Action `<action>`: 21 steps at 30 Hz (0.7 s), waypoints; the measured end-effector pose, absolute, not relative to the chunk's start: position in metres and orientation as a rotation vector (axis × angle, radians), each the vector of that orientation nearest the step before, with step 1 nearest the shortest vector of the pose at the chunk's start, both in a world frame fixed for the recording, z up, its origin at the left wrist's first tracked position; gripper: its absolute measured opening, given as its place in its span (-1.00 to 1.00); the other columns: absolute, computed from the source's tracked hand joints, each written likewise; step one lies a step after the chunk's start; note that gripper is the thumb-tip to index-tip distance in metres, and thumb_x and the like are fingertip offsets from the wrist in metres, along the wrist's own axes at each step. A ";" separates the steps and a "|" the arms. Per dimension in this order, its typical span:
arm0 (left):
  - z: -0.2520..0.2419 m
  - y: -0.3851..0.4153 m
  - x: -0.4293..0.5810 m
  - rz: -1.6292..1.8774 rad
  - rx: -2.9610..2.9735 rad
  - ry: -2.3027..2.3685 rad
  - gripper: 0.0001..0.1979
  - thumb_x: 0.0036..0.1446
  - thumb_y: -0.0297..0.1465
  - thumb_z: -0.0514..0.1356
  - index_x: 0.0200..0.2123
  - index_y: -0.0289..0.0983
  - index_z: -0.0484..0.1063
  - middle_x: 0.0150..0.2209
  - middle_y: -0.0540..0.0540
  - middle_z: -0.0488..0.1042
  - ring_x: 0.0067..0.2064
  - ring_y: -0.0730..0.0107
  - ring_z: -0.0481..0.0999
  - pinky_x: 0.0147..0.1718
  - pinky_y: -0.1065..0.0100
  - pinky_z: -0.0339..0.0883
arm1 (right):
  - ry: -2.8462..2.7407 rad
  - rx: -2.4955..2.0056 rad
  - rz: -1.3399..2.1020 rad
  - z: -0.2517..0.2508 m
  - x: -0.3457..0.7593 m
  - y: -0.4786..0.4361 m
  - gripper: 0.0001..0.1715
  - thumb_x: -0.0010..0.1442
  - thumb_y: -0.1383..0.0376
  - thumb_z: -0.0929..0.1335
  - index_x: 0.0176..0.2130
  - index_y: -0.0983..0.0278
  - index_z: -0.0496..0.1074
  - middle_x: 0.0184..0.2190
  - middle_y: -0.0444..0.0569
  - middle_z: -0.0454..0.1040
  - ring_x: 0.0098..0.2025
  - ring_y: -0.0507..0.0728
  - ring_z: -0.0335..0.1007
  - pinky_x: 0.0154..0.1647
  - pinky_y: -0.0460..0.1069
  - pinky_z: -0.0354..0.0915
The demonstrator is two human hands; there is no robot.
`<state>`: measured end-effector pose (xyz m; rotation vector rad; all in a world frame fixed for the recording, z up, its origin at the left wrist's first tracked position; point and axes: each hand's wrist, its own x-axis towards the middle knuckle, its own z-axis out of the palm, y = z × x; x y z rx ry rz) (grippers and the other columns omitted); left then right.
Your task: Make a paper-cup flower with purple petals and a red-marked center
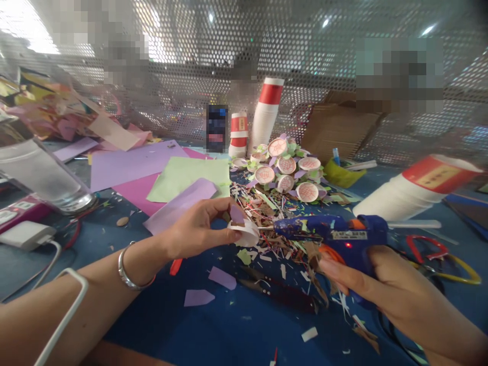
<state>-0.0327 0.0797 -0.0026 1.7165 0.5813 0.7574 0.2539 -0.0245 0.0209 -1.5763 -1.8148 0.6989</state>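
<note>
My left hand (200,226) pinches a small white paper-cup piece (247,235) between thumb and fingers, and a purple paper tab (237,214) stands at its edge. Wrapped round the handle of a blue hot glue gun (331,227) is my right hand (396,284), with the index finger at the orange trigger. The gun's nozzle points left and appears to touch or nearly touch the cup piece. A red light glows on its side. Loose purple paper tabs (199,298) lie on the blue table below my left hand.
Paper scraps (267,203) litter the middle. Behind them is a pile of decorated cup bottoms (286,165). Stacked paper cups (267,114) stand at the back; another stack (415,185) leans at right, near scissors (444,259). A water glass (46,173) and coloured sheets (129,160) are left.
</note>
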 end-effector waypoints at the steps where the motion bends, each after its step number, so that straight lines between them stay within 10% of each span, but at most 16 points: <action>1: -0.002 0.079 -0.032 0.750 1.718 0.581 -0.87 0.14 -0.40 0.34 -0.29 -0.28 0.44 -0.28 -0.06 0.55 -0.24 0.43 0.53 -0.21 0.39 0.39 | -1.820 -1.571 0.699 0.020 0.254 -0.024 -0.51 0.19 -0.09 0.40 -0.56 0.16 0.45 -0.63 -0.13 0.41 -0.58 0.11 0.31 -0.58 -0.06 0.33; 21: 0.002 0.077 -0.034 0.751 1.897 0.597 -0.92 0.16 -0.44 0.32 -0.25 -0.26 0.50 -0.27 -0.08 0.59 -0.21 0.39 0.54 -0.20 0.34 0.39 | -1.842 -1.563 0.780 0.023 0.252 -0.027 -0.67 0.20 -0.04 0.40 -0.35 0.13 0.57 -0.42 -0.11 0.61 -0.38 0.20 0.52 -0.28 -0.02 0.52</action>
